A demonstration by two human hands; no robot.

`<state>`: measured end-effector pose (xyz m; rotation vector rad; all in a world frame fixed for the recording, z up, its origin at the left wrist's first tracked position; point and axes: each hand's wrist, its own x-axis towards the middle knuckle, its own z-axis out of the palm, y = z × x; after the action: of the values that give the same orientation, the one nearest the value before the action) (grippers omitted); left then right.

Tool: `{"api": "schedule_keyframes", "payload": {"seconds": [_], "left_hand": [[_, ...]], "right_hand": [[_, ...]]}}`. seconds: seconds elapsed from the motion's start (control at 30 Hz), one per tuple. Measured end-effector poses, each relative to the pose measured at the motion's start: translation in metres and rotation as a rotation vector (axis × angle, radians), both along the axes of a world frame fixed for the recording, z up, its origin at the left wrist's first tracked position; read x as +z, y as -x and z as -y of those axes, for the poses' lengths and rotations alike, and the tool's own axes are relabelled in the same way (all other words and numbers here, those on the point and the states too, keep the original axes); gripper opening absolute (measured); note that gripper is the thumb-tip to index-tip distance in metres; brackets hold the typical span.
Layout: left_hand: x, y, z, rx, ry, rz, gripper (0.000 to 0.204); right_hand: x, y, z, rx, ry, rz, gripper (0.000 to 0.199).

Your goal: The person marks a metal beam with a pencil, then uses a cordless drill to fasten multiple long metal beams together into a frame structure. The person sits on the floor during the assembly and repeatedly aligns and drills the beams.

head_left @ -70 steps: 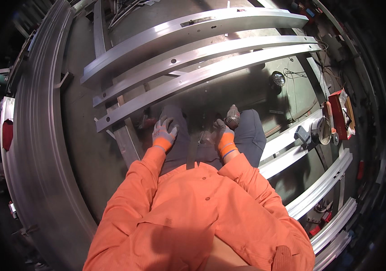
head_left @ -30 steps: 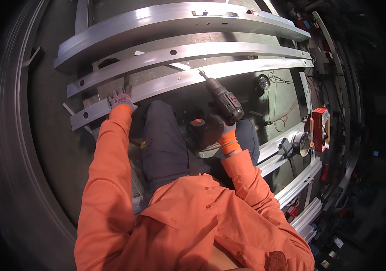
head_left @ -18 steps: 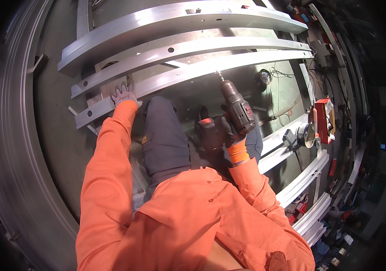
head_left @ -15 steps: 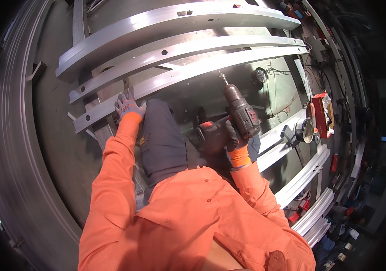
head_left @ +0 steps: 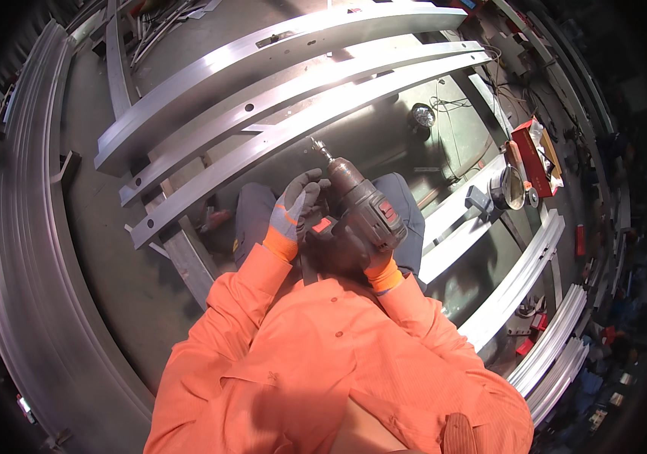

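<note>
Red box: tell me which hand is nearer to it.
Right. The right hand, gripping the drill, is left of the red box; the left hand, beside the drill, is farther left.

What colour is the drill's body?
Mostly dark grey to black, with a red patch; the drill shows best in the head view.
</note>
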<state>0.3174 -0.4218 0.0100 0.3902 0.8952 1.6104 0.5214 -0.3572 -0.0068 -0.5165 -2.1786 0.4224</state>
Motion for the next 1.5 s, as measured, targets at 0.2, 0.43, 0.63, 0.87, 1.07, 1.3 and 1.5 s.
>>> {"api": "schedule_keyframes", "payload": {"seconds": [0.2,0.43,0.63,0.87,1.07,1.3,1.5], "left_hand": [[0.001,-0.004,0.004,0.031,0.099,-0.293,0.055],[-0.098,0.148,-0.011,-0.132,0.864,-1.729,0.098],[-0.117,0.233,-0.022,-0.618,1.225,-1.801,0.116],[-0.149,0.258,-0.014,-0.601,1.144,-1.753,0.102],[-0.144,0.266,-0.016,-0.517,1.028,-1.691,0.095],[-0.158,0.270,-0.011,-0.463,0.982,-1.661,0.095],[-0.155,0.269,-0.012,-0.455,0.982,-1.657,0.094]], "right_hand": [[-0.009,-0.001,-0.009,-0.064,0.123,-0.015,0.026],[0.024,0.023,-0.067,0.128,1.157,-0.170,0.026],[0.050,0.076,-0.117,0.013,1.388,-0.088,0.024],[0.002,0.131,-0.182,-0.066,1.354,0.201,0.038],[-0.033,0.158,-0.224,0.080,0.968,0.488,0.029],[-0.028,0.182,-0.231,-0.188,1.336,0.485,0.017],[-0.038,0.171,-0.239,-0.057,1.155,0.579,0.015]]}}
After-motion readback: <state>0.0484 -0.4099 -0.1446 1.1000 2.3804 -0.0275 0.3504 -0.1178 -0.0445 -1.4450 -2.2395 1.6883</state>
